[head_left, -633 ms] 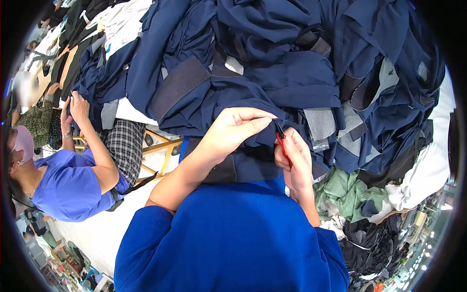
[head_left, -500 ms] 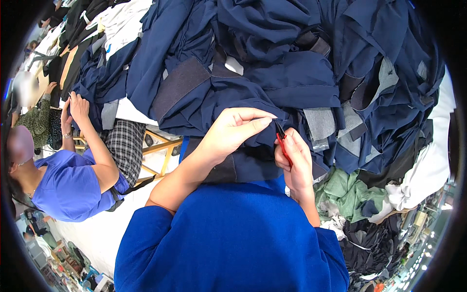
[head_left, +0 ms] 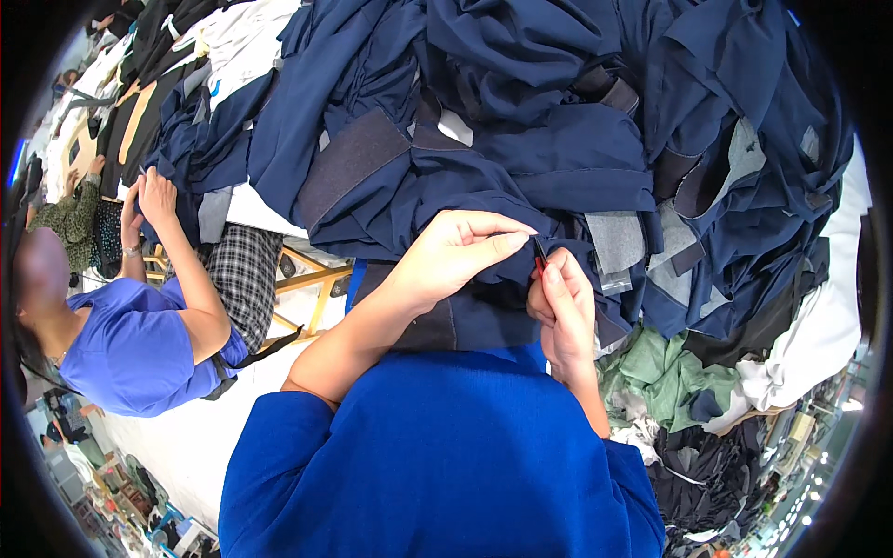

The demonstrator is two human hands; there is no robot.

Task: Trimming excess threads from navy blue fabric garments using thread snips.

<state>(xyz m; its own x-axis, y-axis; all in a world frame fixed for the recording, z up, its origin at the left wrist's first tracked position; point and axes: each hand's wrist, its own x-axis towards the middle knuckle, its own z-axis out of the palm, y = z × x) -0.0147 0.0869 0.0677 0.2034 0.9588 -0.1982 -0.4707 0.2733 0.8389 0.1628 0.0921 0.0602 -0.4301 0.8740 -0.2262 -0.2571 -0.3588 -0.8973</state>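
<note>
My left hand [head_left: 449, 256] pinches thumb and forefinger together, on what I can't tell, while my right hand [head_left: 569, 307] grips the red-and-black tool [head_left: 540, 252], its dark tip just beside them, over the navy cloth [head_left: 465, 181]. Should either hand waver, that tip could nick my fingers or snag the fabric.

Soft, matt dark blue cloth [head_left: 577, 139] full of wrinkles, rough-looking grey cloth patch [head_left: 614, 240], little tool [head_left: 539, 254] with a dark tip like metal, yellow wooden frame [head_left: 324, 278], matt blue cloth shirt [head_left: 446, 446], crumpled green cloth [head_left: 656, 372], smooth white cloth [head_left: 807, 353]
</note>
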